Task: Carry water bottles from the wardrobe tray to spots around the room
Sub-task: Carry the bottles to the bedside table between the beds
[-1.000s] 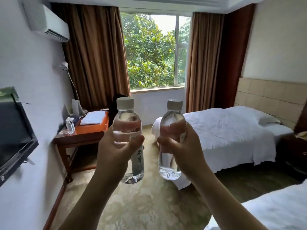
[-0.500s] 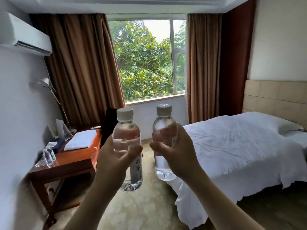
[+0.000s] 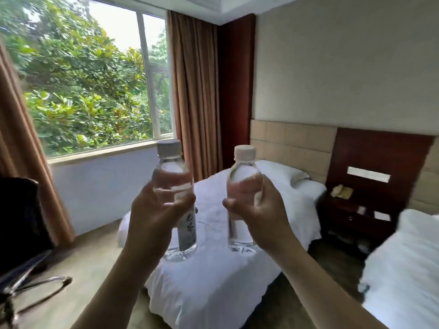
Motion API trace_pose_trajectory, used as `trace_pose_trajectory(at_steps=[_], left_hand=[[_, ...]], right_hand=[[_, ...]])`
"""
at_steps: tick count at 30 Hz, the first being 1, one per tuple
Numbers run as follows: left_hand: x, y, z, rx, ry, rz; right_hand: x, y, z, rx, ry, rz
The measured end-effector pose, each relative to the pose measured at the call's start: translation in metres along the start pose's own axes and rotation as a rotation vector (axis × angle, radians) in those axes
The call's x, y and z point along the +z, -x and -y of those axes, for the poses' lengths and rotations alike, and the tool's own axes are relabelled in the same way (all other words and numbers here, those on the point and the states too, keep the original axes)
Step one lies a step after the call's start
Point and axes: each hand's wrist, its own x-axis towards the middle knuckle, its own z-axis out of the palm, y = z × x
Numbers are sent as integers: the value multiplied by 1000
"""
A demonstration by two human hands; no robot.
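Note:
Two clear, capped water bottles are held upright in front of me at chest height. My left hand (image 3: 154,214) is wrapped around the middle of the left water bottle (image 3: 185,236), which carries a grey label with dark characters. My right hand (image 3: 261,217) grips the right water bottle (image 3: 240,233), whose white cap stands a little lower than the other's. The bottles are apart, with a hand's width of gap between them. The wardrobe tray is out of view.
A white bed (image 3: 213,281) lies straight ahead below the bottles. A dark nightstand (image 3: 356,217) with small items stands between it and a second bed (image 3: 403,269) at the right. A black chair (image 3: 21,224) is at the left, a window (image 3: 90,79) behind.
My view has swung right: the desk and wall unit on the left have left the frame, and the nightstand and second bed have come in. Both hands still hold their bottles upright.

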Motion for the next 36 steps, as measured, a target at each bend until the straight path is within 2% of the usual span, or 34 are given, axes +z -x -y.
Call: trace_pose_trajectory(at_steps=[8,18,26,36], left_hand=[[126,-154,97,12,251,374],[350,-241,167,-34,379,694],[541,-311,207,-47,374,731],[725,-413,259,-98,387,712]], right_hand=[[-51,-127,-66,100,79,-266],[-187,-208,-170,127,323,-605],[-330,-326,-273,100,253,-679],[-456,-477,-378,129,162,-656]])
